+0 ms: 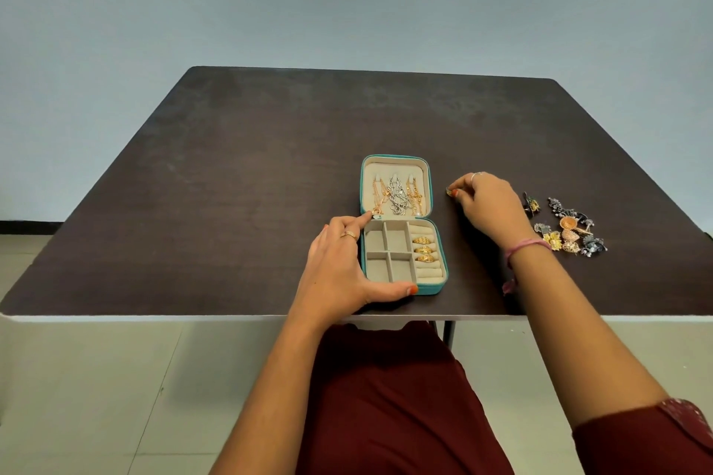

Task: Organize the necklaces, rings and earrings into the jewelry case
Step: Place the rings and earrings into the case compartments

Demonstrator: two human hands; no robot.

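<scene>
Your left hand (339, 262) braces the open case (401, 227), fingers spread along its left wall; your right hand (486, 200) pinches a ring (449, 191) just right of the lid. Free ring rolls (428, 274) lie nearer you, leftward; earrings (567, 227) wait farther right.

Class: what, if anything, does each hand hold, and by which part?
Right hand pinches a small ring at its fingertips; part unclear. Left hand steadies the jewelry case by its left side.

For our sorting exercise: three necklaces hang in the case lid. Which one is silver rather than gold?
The middle necklace is silver. The left necklace and the right necklace, hanging either side of it in the jewelry case lid, are both gold.
</scene>
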